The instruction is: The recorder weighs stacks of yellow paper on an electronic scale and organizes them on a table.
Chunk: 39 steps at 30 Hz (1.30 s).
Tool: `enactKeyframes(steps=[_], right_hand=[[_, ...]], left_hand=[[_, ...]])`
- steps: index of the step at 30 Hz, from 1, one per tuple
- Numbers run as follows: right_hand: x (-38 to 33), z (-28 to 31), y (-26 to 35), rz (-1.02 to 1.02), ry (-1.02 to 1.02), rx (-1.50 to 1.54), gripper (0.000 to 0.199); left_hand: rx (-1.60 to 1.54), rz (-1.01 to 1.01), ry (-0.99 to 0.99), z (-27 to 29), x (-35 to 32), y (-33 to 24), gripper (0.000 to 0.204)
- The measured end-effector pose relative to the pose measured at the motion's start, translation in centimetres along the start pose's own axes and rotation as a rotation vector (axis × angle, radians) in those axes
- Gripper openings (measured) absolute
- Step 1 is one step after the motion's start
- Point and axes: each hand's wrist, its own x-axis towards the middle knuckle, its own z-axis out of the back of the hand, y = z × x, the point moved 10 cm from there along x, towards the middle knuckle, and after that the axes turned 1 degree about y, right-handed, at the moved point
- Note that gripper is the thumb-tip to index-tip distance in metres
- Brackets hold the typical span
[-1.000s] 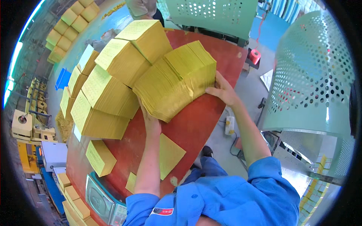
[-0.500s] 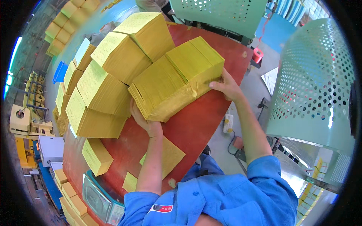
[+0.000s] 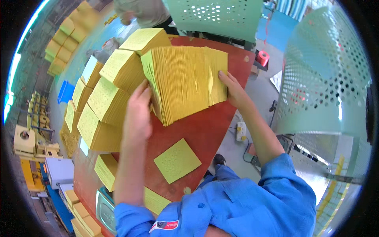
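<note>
Between my two hands is a thick stack of yellow paper sheets (image 3: 185,85), tilted so that its layered edges face me, above the red table (image 3: 213,126). My right hand (image 3: 237,93) grips its right end, the thumb on the near face. At the left end, my left hand (image 3: 138,110) is pressed against the sheets, slightly blurred, some fingers hidden. Several more yellow stacks (image 3: 112,93) stand in rows just left of that hand. A square piece of yellow paper (image 3: 177,161) lies nearer to me on the table.
Near the table's left edge are a smaller paper block (image 3: 104,172) and a teal-framed scale (image 3: 104,211). Green perforated machine guards (image 3: 323,87) stand at right and at the back. A red roll (image 3: 263,58) and a power strip (image 3: 241,131) are to the right. Another person (image 3: 144,12) is beyond the table.
The held stack has tipped up, its layered edge side now facing me instead of its top. My left hand has moved up along its left end. The other person has come further into view.
</note>
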Motion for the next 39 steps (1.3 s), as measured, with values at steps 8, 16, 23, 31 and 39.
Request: enactKeyframes(steps=[8,16,23,31,39], right_hand=[[0.3,-0.6,-6.4,-0.364,0.143,0.178,0.048],[0.8,4.8,-2.7,-0.241,-0.151,-0.065,0.049],[-10.4,3.3,-0.7,0.23,-0.373,-0.705,0.076],[-3.1,1.0,2.8,0.519,-0.592,-1.052,0.094],[7.2,2.2,3.5,0.46,-0.624,-1.222,0.092]], left_hand=[[0.106,0.279,0.176,0.8,0.7,1.8,0.05],[-0.426,0.417,0.316,-2.3,2.3,6.7,0.046],[-0.246,0.461,0.362,-9.3,3.5,6.7,0.069],[-0.272,0.39,0.265,-15.0,10.2,6.2,0.073],[-0.227,0.338,0.178,-14.4,19.0,4.2,0.072]])
